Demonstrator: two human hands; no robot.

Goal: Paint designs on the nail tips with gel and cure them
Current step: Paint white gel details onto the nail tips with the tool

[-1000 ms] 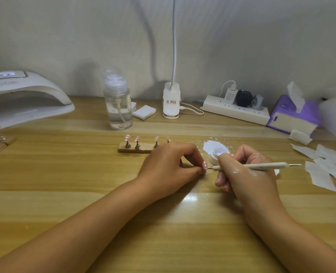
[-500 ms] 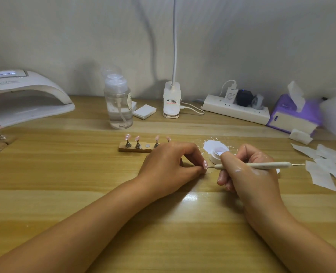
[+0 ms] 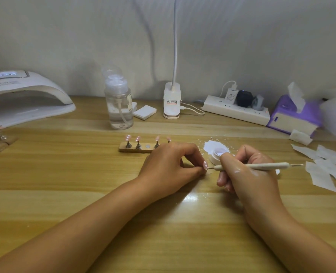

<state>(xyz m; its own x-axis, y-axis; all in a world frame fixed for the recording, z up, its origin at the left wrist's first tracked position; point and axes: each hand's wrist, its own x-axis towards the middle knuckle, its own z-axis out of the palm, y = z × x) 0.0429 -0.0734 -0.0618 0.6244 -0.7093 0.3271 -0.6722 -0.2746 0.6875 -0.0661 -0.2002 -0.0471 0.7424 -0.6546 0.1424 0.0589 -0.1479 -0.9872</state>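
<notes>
- Nearest, two forearms come in over the glossy wood-grain table (image 3: 64,174). The hands are close together at centre but not touching.
- The left hand (image 3: 169,166) pinches one small pink tip (image 3: 205,165) between thumb and forefinger. The tip's glossy curved face, with white dots on it, is turned right.
- The right hand (image 3: 247,174) grips the pen (image 3: 251,166) like a pencil. It's a slim, matte, cream pen, and white smears mark the back of that hand.
- Here's the key relation: the pen's long axis lies left to right, with its fine metal point at the tip's face. Whether it's touching or just off, I can't tell.
- The tip sits just left of the right hand, so the next dab looks like a tiny leftward nudge while the left hand holds steady.
- Just behind the right hand is a low, round white pot (image 3: 217,154), open, with white splatter around it.
- Farther left is a wooden holder (image 3: 135,149) with pink tips on small metal stands. One slot is bare, and the left hand hides its right end.
- Off right lie flat white wipes (image 3: 324,168).
- Far back is a clear bottle (image 3: 119,107), and at far left a domed white lamp (image 3: 25,95), well apart from the hands.
</notes>
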